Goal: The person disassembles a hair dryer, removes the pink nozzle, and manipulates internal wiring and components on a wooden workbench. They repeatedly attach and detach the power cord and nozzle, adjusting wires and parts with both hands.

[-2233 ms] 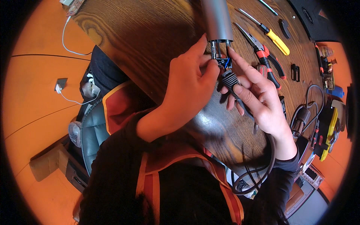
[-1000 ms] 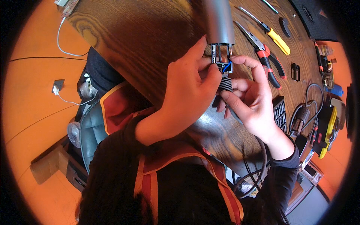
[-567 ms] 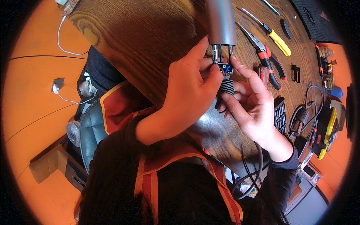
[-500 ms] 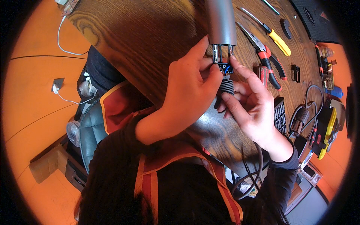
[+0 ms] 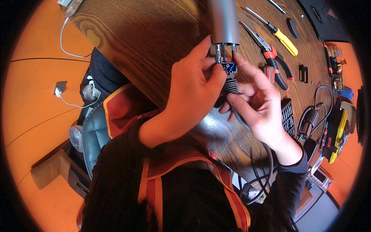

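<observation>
My left hand (image 5: 193,89) grips the open lower end of a grey cylindrical appliance body (image 5: 224,21), thumb and fingers around its exposed metal frame and blue part (image 5: 231,69). My right hand (image 5: 257,104) holds the black ribbed strain relief (image 5: 231,86) of a grey power cord (image 5: 266,170) just below that opening, index finger raised against the frame. Both hands meet above a dark wooden table (image 5: 154,34).
Red-handled pliers (image 5: 274,58), a yellow-handled screwdriver (image 5: 280,34), a black comb-like attachment (image 5: 288,116), a coiled black cable (image 5: 313,116) and a yellow and black tool (image 5: 338,133) lie on the table at right. A white charger cable (image 5: 63,42) runs over the orange floor at left.
My right hand has moved up closer to the open end, fingers shifting along the ribbed cord sleeve. My left hand and the grey body have stayed nearly still.
</observation>
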Tool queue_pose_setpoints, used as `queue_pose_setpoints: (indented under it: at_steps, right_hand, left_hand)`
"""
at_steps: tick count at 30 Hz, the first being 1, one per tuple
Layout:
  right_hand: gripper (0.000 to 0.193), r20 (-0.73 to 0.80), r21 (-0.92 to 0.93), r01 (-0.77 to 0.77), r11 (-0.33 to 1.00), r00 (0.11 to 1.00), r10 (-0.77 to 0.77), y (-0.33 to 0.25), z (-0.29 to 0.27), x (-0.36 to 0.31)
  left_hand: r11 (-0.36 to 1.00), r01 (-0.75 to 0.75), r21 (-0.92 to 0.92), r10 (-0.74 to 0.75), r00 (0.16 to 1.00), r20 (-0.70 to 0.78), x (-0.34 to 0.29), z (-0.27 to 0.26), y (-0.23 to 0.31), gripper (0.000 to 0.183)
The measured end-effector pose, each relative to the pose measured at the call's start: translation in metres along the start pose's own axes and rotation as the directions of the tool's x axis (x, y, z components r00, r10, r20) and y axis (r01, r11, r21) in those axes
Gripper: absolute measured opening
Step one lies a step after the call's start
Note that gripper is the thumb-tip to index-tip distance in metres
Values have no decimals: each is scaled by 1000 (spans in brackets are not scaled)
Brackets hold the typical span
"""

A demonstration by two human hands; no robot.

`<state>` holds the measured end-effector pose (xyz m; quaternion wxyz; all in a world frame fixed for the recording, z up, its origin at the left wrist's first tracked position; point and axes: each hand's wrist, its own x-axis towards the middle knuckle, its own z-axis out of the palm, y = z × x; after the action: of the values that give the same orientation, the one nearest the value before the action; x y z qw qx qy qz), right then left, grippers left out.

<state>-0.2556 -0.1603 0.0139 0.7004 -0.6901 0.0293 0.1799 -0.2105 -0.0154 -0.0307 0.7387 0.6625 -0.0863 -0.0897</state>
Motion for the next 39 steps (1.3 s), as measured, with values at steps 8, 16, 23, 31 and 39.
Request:
queue_pose_setpoints:
  at_steps: [8, 16, 23, 31, 39]
  right_hand:
    - [37, -135, -281, 39, 959, 988, -80, -3, -9, 7]
    - [20, -220, -252, 97, 963, 963, -154, -9, -18, 26]
    - [14, -118, -113, 20, 993, 993, -33, -3, -20, 40]
    - [10, -102, 30, 57, 998, 993, -53, 7, -23, 42]
    - [8, -88, 40, 42, 998, 995, -38, 5, -25, 44]
  left_hand:
    - [997, 25, 74, -28, 999, 38, -1, -3, 0, 48]
    - [996, 23, 85, -27, 999, 39, 1, -1, -2, 49]
    - [997, 74, 26, -75, 996, 50, -1, -3, -1, 49]
    - [996, 84, 30, -86, 994, 66, -3, -3, 0, 48]
    - [998, 61, 23, -63, 995, 72, -5, -6, -1, 47]
